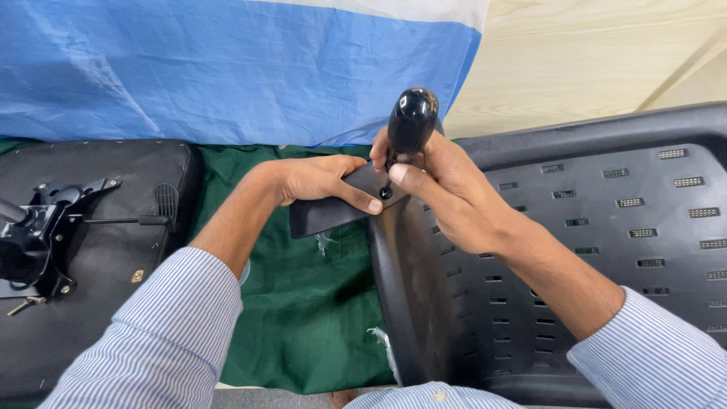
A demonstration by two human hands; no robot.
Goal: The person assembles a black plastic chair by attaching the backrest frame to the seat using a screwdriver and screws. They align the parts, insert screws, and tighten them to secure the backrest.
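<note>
fingers (363, 198) pin armrest (326, 213) | right hand (443, 189) grips screwdriver (411, 121)

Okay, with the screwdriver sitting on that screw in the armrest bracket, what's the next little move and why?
Probably turn the screwdriver with the right hand while the left hand presses the black bracket flat. Its tip sits on the screw at the chair back edge, and the bracket overhangs the green cloth unsupported.

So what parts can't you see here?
Head view:
- Tip of the black-handled screwdriver: hidden by the right hand.
- Black curved plastic armrest: its top is covered by the left hand.
- Black perforated plastic chair back: cut off at the right edge.
</note>
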